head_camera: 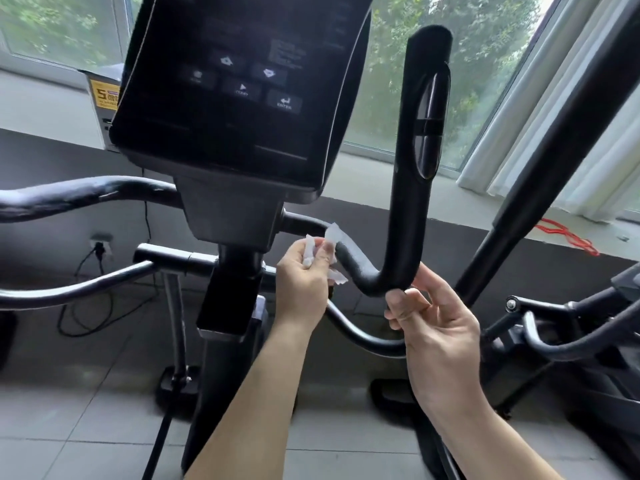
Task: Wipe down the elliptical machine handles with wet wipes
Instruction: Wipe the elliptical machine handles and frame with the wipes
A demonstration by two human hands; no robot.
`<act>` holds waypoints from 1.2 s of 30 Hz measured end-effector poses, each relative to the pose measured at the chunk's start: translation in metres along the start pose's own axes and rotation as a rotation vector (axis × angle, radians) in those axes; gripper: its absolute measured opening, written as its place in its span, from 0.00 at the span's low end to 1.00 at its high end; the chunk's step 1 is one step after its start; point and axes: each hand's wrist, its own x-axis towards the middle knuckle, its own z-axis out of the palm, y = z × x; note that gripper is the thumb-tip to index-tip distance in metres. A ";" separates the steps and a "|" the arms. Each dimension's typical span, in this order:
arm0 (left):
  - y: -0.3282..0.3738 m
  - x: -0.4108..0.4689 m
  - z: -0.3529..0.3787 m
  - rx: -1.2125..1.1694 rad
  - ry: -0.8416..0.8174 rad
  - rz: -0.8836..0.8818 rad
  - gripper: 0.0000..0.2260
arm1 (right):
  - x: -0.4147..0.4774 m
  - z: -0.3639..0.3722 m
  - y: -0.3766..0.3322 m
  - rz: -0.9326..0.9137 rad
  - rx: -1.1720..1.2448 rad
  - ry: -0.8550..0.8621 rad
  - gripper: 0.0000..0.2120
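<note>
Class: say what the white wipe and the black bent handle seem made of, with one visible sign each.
Wipe: probably thin nonwoven cloth; white, translucent, crumpled. Handle: seemingly foam or rubber sleeve over a tube; matte, finely textured, no shine.

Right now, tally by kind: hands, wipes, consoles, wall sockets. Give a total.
Hands: 2 (left hand holding the wipe, right hand gripping the handle)
Wipes: 1
Consoles: 1
Wall sockets: 1
Total: 5
</note>
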 end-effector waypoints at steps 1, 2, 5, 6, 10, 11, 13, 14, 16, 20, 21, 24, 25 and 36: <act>-0.002 0.000 0.006 0.027 0.001 0.023 0.09 | 0.000 -0.001 -0.001 0.003 0.008 -0.007 0.20; -0.004 -0.003 0.010 0.052 0.007 0.050 0.08 | 0.000 -0.001 -0.001 0.007 0.013 -0.014 0.21; -0.006 -0.019 0.011 0.096 -0.008 0.105 0.07 | 0.003 -0.003 -0.005 0.029 0.033 -0.039 0.22; -0.006 -0.027 0.010 0.092 -0.027 0.108 0.07 | 0.004 -0.004 -0.006 0.035 0.037 -0.052 0.21; 0.009 -0.066 0.002 0.034 -0.117 0.081 0.10 | 0.005 -0.008 -0.012 0.067 0.067 -0.101 0.20; 0.016 -0.076 -0.001 0.049 -0.127 0.085 0.11 | 0.005 -0.011 -0.013 0.081 0.046 -0.111 0.20; 0.031 -0.096 -0.007 0.061 -0.131 0.093 0.11 | 0.002 -0.017 -0.014 0.116 0.002 -0.123 0.19; 0.039 -0.104 -0.008 0.054 -0.124 0.090 0.09 | -0.001 -0.021 -0.016 0.137 -0.018 -0.115 0.18; 0.054 -0.121 -0.005 0.044 -0.124 0.078 0.07 | -0.009 -0.030 -0.021 0.179 -0.070 -0.105 0.15; 0.078 -0.149 0.017 0.106 -0.277 0.081 0.04 | -0.023 -0.050 -0.041 0.303 0.032 -0.295 0.08; 0.084 -0.153 0.020 0.155 -0.305 0.079 0.05 | -0.025 -0.055 -0.044 0.330 0.061 -0.332 0.11; 0.097 -0.161 0.031 0.375 -0.324 0.123 0.06 | -0.026 -0.072 -0.050 0.375 0.088 -0.348 0.11; 0.101 -0.162 0.036 0.430 -0.321 0.136 0.05 | -0.025 -0.077 -0.050 0.395 0.104 -0.346 0.10; 0.114 -0.160 0.068 0.765 -0.104 0.103 0.09 | -0.002 -0.111 -0.041 0.466 0.325 -0.240 0.07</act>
